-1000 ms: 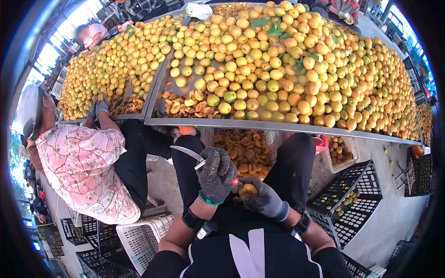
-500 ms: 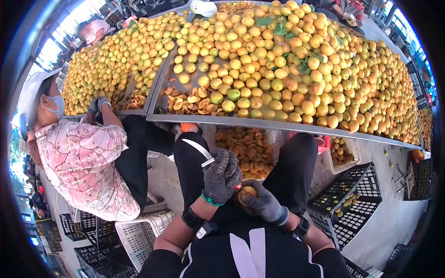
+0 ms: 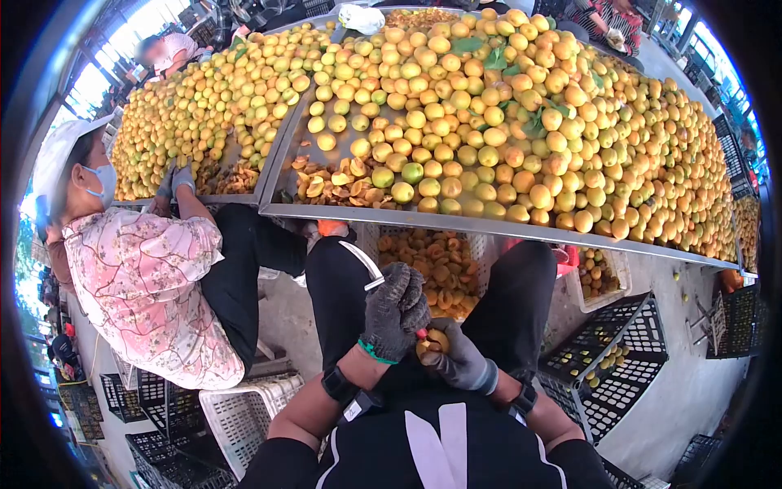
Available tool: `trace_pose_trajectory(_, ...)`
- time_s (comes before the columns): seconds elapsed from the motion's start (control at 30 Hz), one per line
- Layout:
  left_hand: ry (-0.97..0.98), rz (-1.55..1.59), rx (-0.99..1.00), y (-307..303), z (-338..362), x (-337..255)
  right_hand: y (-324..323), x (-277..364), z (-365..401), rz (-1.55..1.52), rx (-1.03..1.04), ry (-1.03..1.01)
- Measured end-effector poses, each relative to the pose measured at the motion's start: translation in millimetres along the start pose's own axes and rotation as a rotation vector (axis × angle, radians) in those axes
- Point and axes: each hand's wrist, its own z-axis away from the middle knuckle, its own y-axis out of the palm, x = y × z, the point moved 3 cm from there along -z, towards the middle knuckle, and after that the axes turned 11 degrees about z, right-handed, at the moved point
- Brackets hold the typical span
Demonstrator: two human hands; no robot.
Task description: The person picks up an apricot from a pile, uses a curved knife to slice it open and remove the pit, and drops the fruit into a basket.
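Observation:
My left hand [image 3: 395, 314], in a dark grey knit glove with a green cuff, is closed around a knife. The knife's pale curved blade [image 3: 362, 263] sticks out above the fist over my knee, and its red end [image 3: 422, 333] shows below, against the fruit. My right hand [image 3: 463, 361], in a grey coated glove, grips a yellow-orange apricot [image 3: 432, 345] close to the left hand. Part of the apricot is hidden by the fingers. Below the table edge, between my knees, sits a white crate [image 3: 486, 259] holding apricot halves [image 3: 436, 265].
A metal-edged table [image 3: 489, 231] spans the front, heaped with whole apricots [image 3: 562, 130] and some cut pieces [image 3: 342, 181]. A co-worker [image 3: 147, 285] sits at left. A white basket [image 3: 244, 424] stands at lower left, black crates [image 3: 623, 359] at right.
My left hand and the knife have shifted slightly right, and the blade stands a bit steeper. The apricot has turned slightly in my right hand, which stays around it.

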Motion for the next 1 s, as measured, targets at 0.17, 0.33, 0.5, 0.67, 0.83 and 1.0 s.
trace_pose_trajectory(0.17,0.015,0.049,-0.039,-1,-3,0,-8,-6,-7,0.327,-0.045,-0.147)
trace_pose_trajectory(0.33,-0.012,0.072,-0.115,-3,-7,-1,-10,-1,-3,0.05,0.007,0.103)
trace_pose_trajectory(0.5,-0.078,0.12,-0.201,-12,-11,-5,-7,14,-12,-0.467,0.107,0.206)
trace_pose_trajectory(0.67,0.052,-0.006,-0.255,7,-17,-14,-14,12,-24,-0.343,0.115,0.282)
trace_pose_trajectory(0.83,0.29,-0.064,-0.154,40,-42,-47,-13,33,-79,-0.41,-0.168,0.081)
trace_pose_trajectory(1.0,0.575,0.099,0.009,36,-69,-76,-3,33,-128,-0.695,-0.368,0.22)
